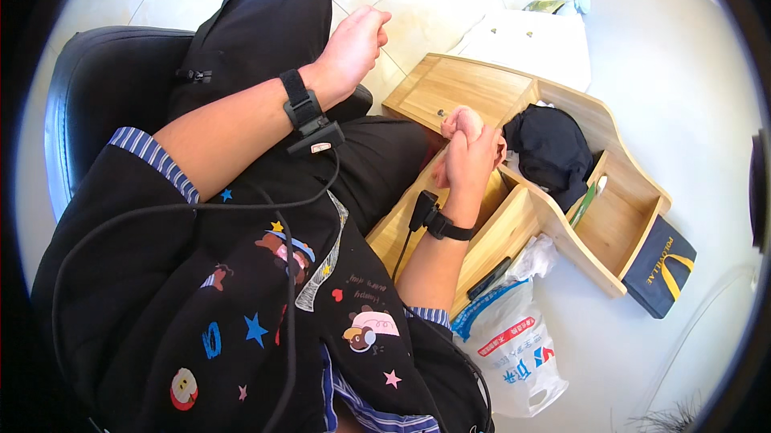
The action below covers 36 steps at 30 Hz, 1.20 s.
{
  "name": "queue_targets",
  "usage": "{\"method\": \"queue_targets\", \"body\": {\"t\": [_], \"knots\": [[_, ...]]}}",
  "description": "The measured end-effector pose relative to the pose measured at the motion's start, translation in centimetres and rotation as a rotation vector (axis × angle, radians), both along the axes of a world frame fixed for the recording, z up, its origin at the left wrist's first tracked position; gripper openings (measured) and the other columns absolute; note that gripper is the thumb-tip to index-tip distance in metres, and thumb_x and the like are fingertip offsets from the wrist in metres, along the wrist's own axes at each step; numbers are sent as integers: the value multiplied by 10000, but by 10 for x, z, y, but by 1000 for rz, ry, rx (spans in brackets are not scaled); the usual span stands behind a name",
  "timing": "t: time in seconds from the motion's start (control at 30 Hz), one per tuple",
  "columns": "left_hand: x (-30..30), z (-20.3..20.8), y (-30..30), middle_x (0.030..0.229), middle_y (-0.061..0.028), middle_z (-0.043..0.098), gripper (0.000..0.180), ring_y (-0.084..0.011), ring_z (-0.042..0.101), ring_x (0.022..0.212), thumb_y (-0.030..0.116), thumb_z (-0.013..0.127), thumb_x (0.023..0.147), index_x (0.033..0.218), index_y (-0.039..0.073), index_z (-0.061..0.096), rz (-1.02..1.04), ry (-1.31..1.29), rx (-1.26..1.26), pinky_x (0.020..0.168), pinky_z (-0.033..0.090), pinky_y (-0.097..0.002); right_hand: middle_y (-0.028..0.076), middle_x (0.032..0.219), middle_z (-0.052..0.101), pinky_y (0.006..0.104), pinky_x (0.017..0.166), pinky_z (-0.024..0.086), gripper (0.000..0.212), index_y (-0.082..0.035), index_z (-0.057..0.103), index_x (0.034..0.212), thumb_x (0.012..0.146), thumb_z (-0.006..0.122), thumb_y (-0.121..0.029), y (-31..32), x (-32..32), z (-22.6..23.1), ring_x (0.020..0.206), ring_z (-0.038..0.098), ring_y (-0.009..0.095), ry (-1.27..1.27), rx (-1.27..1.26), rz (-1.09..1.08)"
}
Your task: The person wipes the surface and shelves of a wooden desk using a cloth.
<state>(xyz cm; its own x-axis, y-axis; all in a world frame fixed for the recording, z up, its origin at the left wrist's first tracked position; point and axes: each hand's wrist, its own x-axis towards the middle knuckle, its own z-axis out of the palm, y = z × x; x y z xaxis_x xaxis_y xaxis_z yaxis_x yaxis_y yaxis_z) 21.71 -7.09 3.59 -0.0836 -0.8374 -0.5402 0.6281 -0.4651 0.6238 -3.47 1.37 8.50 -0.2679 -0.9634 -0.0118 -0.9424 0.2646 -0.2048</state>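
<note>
My right hand (470, 157) is closed on a pink, bunched-up soft item (462, 121), which looks like cloth and bulges out around the fingers. It is held over the wooden desktop organizer (554, 200), beside an open compartment at its near side. Black fabric (548, 156) lies crumpled in the organizer's middle section, just right of that hand. My left hand (359, 43) is raised near my bent knee, its fingers curled in. Nothing shows sticking out of it, though its palm side is turned from view. Each wrist wears a black strap with a cabled device.
A green and white toothbrush-like stick (590, 202) leans in the right compartment. Against that end stands a dark blue box (659, 267). A white plastic bag (514, 345) and a dark flat object (488, 278) lie in front. A white bag (522, 43) stands behind.
</note>
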Motion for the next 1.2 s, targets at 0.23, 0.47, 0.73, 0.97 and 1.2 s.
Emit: {"method": "queue_targets", "body": {"t": [0.23, 0.47, 0.73, 0.97, 1.2], "knots": [[-10, 10, 15, 691, 53, 385, 295, -69, 310, 573, 291, 511, 1047, 804, 139, 441, -168, -4, -33, 518, 261, -266, 254, 1128, 595, 492, 999, 453, 348, 70, 609, 1117, 825, 585, -117, 2, -7, 6, 1092, 588, 435, -333, -42, 5], [-38, 27, 50, 743, 47, 432, 267, -65, 335, 565, 342, 574, 1028, 893, 125, 496, -470, -139, 6, 497, 275, -247, 155, 1170, 644, 383, 1086, 447, 509, 88, 524, 1338, 839, 494, -10, 34, -10, 18, 1101, 631, 270, -1140, -188, -16], [-65, 43, 105, 847, 7, 468, 425, -64, 368, 604, 489, 642, 992, 1050, 87, 519, -871, -298, 22, 515, 333, -254, 147, 1337, 569, 332, 1025, 485, 694, 55, 411, 1520, 835, 519, 45, 103, 45, 40, 1184, 595, 212, -1297, -402, -329], [-61, 33, 171, 1138, -85, 693, 436, -172, 695, 1000, 417, 589, 1056, 1268, 35, 593, -884, 100, 104, 917, 544, -316, 168, 1296, 619, 327, 1050, 467, 741, 70, 428, 1513, 794, 584, -21, 195, 105, 56, 1205, 595, 214, -1138, -466, -464], [-44, 80, 224, 1244, -142, 702, 445, -222, 692, 1088, 327, 567, 1052, 1288, -46, 620, -805, 76, 39, 957, 535, -370, 198, 1355, 598, 351, 1090, 442, 692, 59, 466, 1480, 800, 584, -4, 293, 155, 91, 1273, 580, 254, -1090, -671, -709]]}}
